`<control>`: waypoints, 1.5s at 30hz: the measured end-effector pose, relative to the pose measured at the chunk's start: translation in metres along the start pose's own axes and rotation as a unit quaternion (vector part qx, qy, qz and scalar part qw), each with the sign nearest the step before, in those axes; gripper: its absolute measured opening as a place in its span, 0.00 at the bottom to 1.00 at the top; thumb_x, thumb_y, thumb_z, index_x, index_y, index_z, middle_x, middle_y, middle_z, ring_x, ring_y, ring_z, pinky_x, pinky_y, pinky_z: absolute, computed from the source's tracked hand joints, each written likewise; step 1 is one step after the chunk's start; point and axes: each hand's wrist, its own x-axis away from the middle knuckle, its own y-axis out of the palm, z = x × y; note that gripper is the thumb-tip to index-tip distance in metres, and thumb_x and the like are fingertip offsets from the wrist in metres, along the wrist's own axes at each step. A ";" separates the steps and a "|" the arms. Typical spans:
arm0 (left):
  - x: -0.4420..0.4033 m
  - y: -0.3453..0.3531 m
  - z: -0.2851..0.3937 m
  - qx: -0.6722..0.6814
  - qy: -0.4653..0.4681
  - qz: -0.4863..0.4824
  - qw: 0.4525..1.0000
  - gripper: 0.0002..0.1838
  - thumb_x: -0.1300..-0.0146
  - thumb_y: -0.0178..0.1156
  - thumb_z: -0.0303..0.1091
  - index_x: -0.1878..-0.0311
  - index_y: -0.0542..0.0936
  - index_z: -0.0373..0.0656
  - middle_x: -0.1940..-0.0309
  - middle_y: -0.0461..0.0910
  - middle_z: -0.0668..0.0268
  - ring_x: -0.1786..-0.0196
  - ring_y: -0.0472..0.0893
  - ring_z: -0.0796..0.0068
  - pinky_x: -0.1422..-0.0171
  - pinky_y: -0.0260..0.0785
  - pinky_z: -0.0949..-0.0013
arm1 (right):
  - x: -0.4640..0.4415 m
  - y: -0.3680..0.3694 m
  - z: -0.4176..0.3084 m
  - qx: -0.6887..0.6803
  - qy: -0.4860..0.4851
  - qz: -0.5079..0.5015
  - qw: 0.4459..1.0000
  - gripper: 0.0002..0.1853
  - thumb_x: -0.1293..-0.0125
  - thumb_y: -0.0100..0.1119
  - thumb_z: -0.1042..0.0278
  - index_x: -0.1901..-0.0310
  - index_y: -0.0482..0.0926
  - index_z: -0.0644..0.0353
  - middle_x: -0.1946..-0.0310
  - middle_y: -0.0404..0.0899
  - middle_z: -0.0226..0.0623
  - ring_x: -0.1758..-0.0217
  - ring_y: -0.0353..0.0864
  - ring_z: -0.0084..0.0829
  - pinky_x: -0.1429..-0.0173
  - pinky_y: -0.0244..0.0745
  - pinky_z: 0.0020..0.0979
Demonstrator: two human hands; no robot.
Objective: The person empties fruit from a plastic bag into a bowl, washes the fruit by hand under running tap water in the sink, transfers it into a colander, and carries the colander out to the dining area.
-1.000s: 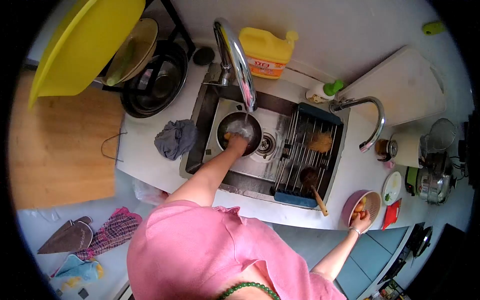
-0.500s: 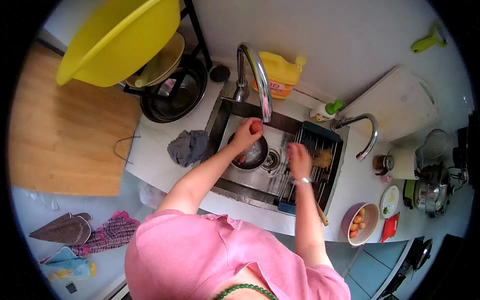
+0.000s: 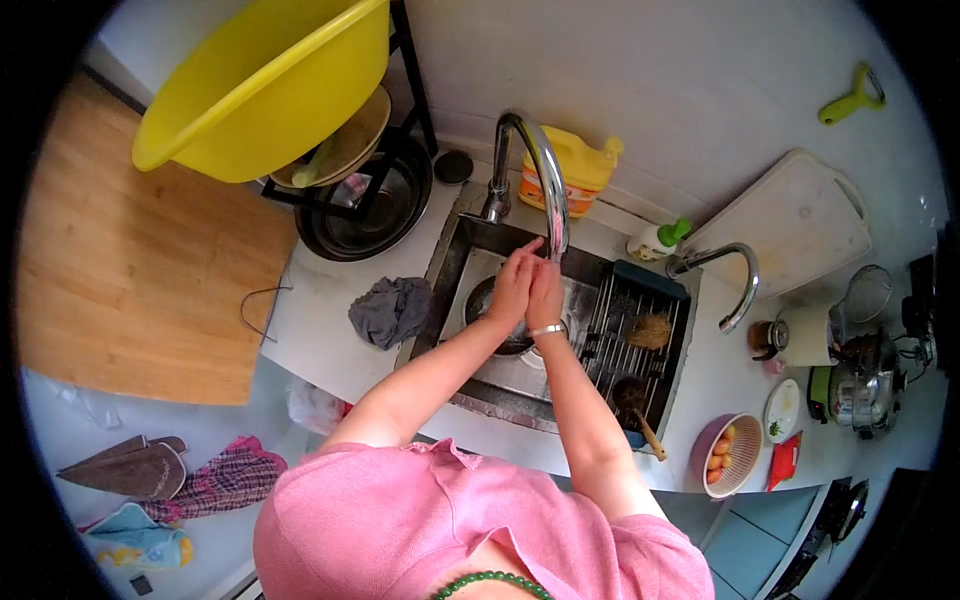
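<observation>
Beneath the end of the tall chrome tap [image 3: 553,180], my two hands are pressed together over the steel sink [image 3: 490,378]. My left hand [image 3: 512,288] has its fingers curled, and what it holds, if anything, is hidden. Against it lies my right hand [image 3: 544,292], a bracelet on the wrist, its fingers also closed around something I cannot make out. Below my hands sits a dark round pan [image 3: 478,302], partly covered by my left hand and forearm.
Across the sink's right side lies a dark rack [image 3: 612,325] with a scrubber [image 3: 650,331] and a wooden-handled brush [image 3: 650,438]. A grey cloth [image 3: 390,312] is left of the sink. A basket [image 3: 705,455] of round reddish-yellow produce stands right; a yellow jug [image 3: 570,170] is behind.
My right hand has moved left from over the rack to meet my left hand under the tap. The round reddish item seen in my left hand earlier is now hidden.
</observation>
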 end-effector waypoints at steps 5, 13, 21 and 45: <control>-0.012 -0.001 -0.004 0.244 -0.225 -0.039 0.942 0.14 0.35 0.43 0.38 0.58 0.71 0.36 0.62 0.75 0.61 0.57 0.74 0.69 0.51 0.64 0.70 | 0.004 -0.004 -0.019 0.027 -0.004 -0.007 1.000 0.15 0.34 0.35 0.57 0.62 0.64 0.63 0.75 0.71 0.53 0.68 0.71 0.55 0.63 0.66 0.41; -0.002 -0.015 0.008 -0.177 0.085 -0.169 0.966 0.10 0.35 0.43 0.36 0.61 0.67 0.38 0.64 0.74 0.65 0.60 0.72 0.71 0.55 0.64 0.69 | -0.009 -0.002 -0.010 -0.446 0.395 0.076 0.800 0.20 0.33 0.35 0.50 0.65 0.68 0.60 0.70 0.72 0.33 0.68 0.70 0.27 0.63 0.67 0.28; -0.016 0.000 -0.024 0.272 -0.248 -0.072 0.927 0.12 0.37 0.44 0.34 0.57 0.73 0.38 0.60 0.76 0.63 0.59 0.76 0.73 0.54 0.65 0.74 | 0.005 -0.008 -0.018 -0.020 0.032 0.041 0.998 0.17 0.35 0.41 0.54 0.62 0.65 0.63 0.71 0.74 0.49 0.66 0.74 0.43 0.62 0.68 0.36; -0.011 0.003 -0.007 0.084 -0.101 -0.099 0.986 0.20 0.36 0.45 0.43 0.55 0.71 0.32 0.68 0.78 0.58 0.61 0.77 0.62 0.56 0.67 0.65 | -0.011 -0.031 -0.026 0.116 -0.033 -0.015 0.993 0.17 0.37 0.41 0.55 0.61 0.68 0.64 0.73 0.74 0.48 0.71 0.75 0.47 0.71 0.68 0.42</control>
